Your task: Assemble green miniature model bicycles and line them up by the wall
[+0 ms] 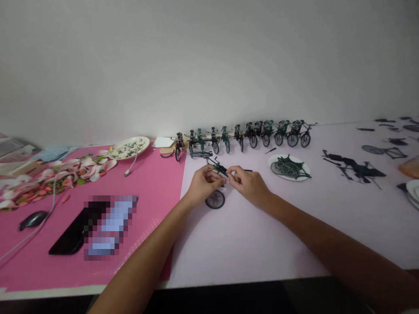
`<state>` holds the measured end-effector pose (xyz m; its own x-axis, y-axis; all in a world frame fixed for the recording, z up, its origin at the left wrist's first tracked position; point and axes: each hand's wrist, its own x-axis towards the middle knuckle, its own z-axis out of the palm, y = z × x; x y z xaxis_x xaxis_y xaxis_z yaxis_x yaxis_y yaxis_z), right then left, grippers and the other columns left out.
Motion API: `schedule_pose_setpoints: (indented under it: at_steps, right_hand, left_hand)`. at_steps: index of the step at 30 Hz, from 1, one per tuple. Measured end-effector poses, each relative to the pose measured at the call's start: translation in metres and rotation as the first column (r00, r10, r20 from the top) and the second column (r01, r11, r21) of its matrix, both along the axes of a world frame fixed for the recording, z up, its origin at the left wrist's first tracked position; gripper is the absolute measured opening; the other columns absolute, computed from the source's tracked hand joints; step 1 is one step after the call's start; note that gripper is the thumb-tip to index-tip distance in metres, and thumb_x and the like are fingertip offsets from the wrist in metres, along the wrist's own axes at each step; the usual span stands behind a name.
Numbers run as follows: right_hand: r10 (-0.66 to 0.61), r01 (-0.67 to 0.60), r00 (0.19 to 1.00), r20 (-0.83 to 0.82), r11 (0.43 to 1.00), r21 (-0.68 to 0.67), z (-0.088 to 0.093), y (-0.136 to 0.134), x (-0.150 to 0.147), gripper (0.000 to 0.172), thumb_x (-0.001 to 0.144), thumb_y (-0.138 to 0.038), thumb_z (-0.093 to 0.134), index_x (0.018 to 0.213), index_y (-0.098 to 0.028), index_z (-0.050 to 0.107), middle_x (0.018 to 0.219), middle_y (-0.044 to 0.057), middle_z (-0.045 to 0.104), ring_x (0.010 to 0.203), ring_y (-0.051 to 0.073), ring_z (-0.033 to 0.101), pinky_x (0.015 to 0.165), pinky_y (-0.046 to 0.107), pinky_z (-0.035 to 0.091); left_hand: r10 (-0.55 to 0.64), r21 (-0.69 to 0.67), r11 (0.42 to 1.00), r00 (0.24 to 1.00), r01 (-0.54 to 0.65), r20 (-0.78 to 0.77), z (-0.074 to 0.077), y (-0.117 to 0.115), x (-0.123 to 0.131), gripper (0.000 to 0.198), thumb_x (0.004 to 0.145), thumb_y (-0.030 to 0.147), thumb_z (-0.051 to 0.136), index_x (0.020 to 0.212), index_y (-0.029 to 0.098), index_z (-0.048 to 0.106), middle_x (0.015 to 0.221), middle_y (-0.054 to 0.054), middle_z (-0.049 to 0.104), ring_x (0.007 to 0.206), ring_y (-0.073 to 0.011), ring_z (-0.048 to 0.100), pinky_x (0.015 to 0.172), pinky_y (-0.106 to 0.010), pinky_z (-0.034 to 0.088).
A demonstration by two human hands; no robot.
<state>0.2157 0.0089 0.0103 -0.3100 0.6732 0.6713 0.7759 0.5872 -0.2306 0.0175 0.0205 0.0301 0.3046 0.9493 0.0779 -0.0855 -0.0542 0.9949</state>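
Note:
My left hand (203, 183) is closed around a small green and black model bicycle (218, 168), held just above the pale table (248, 244). Its wheel (215, 199) hangs below my fingers. My right hand (248, 182) pinches a thin dark tool (244, 170) that points at the bicycle's frame. Both hands meet at the middle of the table.
A row of several finished model bicycles (248, 133) lines the wall. A white plate (289, 168) holds wheels and green parts; loose black parts (355, 168) lie to the right. On the pink mat (144, 192) sit a phone (70, 237), a mouse (32, 219) and a dish (129, 147).

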Motion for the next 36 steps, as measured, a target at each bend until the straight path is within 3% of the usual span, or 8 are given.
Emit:
schedule_pose_setpoints:
  at_steps: [16, 20, 23, 26, 31, 36]
  right_hand:
    - [-0.049, 0.027, 0.992, 0.117, 0.982, 0.185, 0.003, -0.001, -0.001, 0.016, 0.102, -0.020, 0.049, 0.103, -0.019, 0.065, 0.055, -0.006, 0.057, 0.045, 0.010, 0.053, 0.051, 0.023, 0.027]
    - [-0.048, 0.020, 0.988, 0.146, 0.981, 0.192, 0.002, -0.002, -0.002, 0.016, 0.102, -0.021, 0.050, 0.100, -0.019, 0.066, 0.056, -0.005, 0.059, 0.047, 0.010, 0.055, 0.051, 0.024, 0.026]
    - [-0.046, 0.018, 0.988, 0.150, 0.983, 0.182, 0.002, -0.002, -0.002, 0.016, 0.101, -0.020, 0.049, 0.101, -0.020, 0.065, 0.056, -0.005, 0.060, 0.047, 0.010, 0.054, 0.051, 0.024, 0.027]
    - [-0.049, 0.028, 0.990, 0.131, 0.987, 0.161, 0.002, -0.002, -0.003, 0.015, 0.100, -0.021, 0.050, 0.102, -0.020, 0.065, 0.056, -0.006, 0.059, 0.047, 0.011, 0.055, 0.051, 0.024, 0.027]
    - [-0.043, 0.032, 0.995, 0.091, 0.992, 0.119, 0.004, -0.003, -0.003, 0.015, 0.099, -0.023, 0.049, 0.103, -0.019, 0.063, 0.055, -0.006, 0.058, 0.046, 0.011, 0.055, 0.050, 0.024, 0.027]
    - [-0.020, 0.019, 0.999, 0.028, 1.000, 0.022, 0.005, -0.005, -0.002, 0.014, 0.099, -0.025, 0.049, 0.107, -0.019, 0.059, 0.057, -0.006, 0.060, 0.046, 0.011, 0.054, 0.051, 0.022, 0.029]
  left_hand:
    - [-0.041, 0.035, 0.998, 0.999, 0.042, -0.022, -0.007, 0.007, -0.003, 0.059, 0.060, 0.039, 0.098, 0.093, 0.019, 0.052, 0.077, -0.003, 0.077, 0.072, -0.0195, 0.076, 0.074, -0.032, 0.058]
    - [-0.039, 0.048, 0.998, 0.998, 0.042, -0.047, -0.005, 0.006, -0.002, 0.052, 0.076, 0.059, 0.084, 0.084, 0.019, 0.054, 0.081, -0.007, 0.077, 0.080, -0.0233, 0.078, 0.071, -0.031, 0.058]
    - [-0.016, 0.059, 0.998, 0.997, 0.021, -0.079, -0.006, 0.007, -0.003, 0.056, 0.082, 0.071, 0.072, 0.086, 0.017, 0.058, 0.084, -0.010, 0.078, 0.081, -0.0233, 0.078, 0.068, -0.030, 0.056]
    - [-0.020, 0.081, 0.996, 0.996, 0.027, -0.091, -0.007, 0.010, -0.006, 0.058, 0.079, 0.074, 0.073, 0.085, 0.017, 0.059, 0.087, -0.011, 0.079, 0.083, -0.0241, 0.078, 0.072, -0.034, 0.059]
    - [-0.006, 0.150, 0.988, 0.992, 0.025, -0.128, -0.007, 0.011, -0.010, 0.054, 0.078, 0.068, 0.078, 0.083, 0.016, 0.063, 0.087, -0.011, 0.079, 0.087, -0.0262, 0.077, 0.077, -0.036, 0.059]
    - [0.013, 0.196, 0.980, 0.984, 0.023, -0.179, -0.005, 0.010, -0.012, 0.049, 0.079, 0.063, 0.079, 0.075, 0.017, 0.062, 0.080, -0.007, 0.075, 0.082, -0.0241, 0.074, 0.072, -0.033, 0.055]
